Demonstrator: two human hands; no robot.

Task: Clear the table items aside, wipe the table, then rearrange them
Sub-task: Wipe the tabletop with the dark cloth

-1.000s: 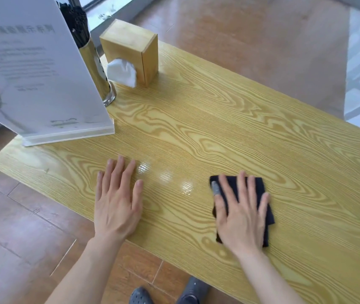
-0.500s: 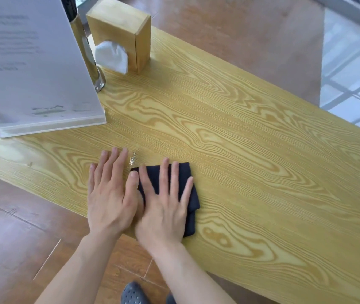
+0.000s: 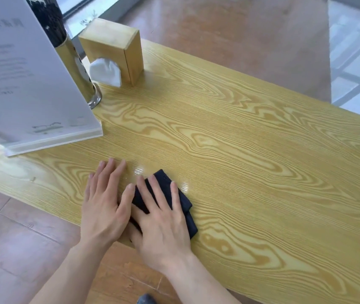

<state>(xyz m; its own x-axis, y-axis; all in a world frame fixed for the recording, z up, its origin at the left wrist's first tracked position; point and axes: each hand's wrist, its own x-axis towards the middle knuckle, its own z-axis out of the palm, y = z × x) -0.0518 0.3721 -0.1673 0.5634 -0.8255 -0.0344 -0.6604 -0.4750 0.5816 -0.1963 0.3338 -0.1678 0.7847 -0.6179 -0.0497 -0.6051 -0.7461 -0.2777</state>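
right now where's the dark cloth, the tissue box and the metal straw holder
dark cloth [image 3: 183,201], head view, bare right part beside the right hand's fingers
tissue box [image 3: 111,35], head view, wooden top face
metal straw holder [image 3: 77,69], head view, shiny side wall

Bright daylight; small glare patches on the glossy desk [image 3: 240,150] near the fingers [image 3: 117,172], printed sign [image 3: 21,73] text blurred, edges slightly bowed

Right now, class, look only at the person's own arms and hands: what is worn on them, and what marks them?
Both forearms are bare, with no sleeve in view. The left hand and the right hand carry no glove, ring, watch or bracelet that shows. The fingernails look short and unpainted. No markings are visible.
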